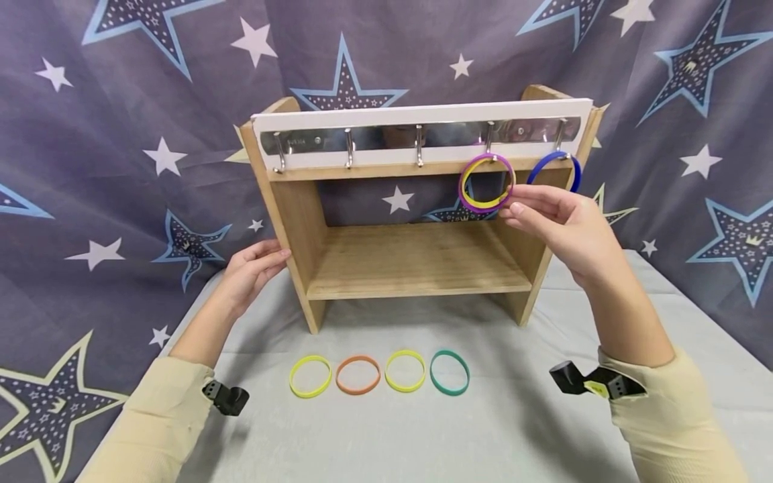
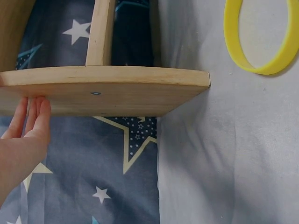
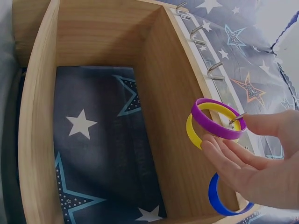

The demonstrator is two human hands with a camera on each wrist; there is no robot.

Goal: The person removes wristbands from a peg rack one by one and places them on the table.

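My right hand (image 1: 570, 225) pinches a purple wristband (image 3: 210, 123) between thumb and fingertips at the fourth hook (image 1: 490, 136) from the left. A yellow wristband (image 3: 190, 132) lies against the purple one, and the hook's tip shows inside the purple loop. Beyond the hand, a blue wristband (image 1: 578, 176) hangs on the far-right hook. With fingers nearly straight, my left hand (image 1: 246, 275) touches the outer left side of the wooden shelf (image 1: 417, 261); in the left wrist view the fingertips rest against that side panel (image 2: 126, 100).
On the grey cloth (image 1: 374, 443) in front of the shelf lie a yellow wristband (image 1: 292, 377), an orange one (image 1: 359, 392), another yellow one (image 1: 405, 388) and a green one (image 1: 449, 391) in a row. Bare hooks (image 1: 348, 147) stand along the metal strip's left part. A star-printed curtain hangs behind.
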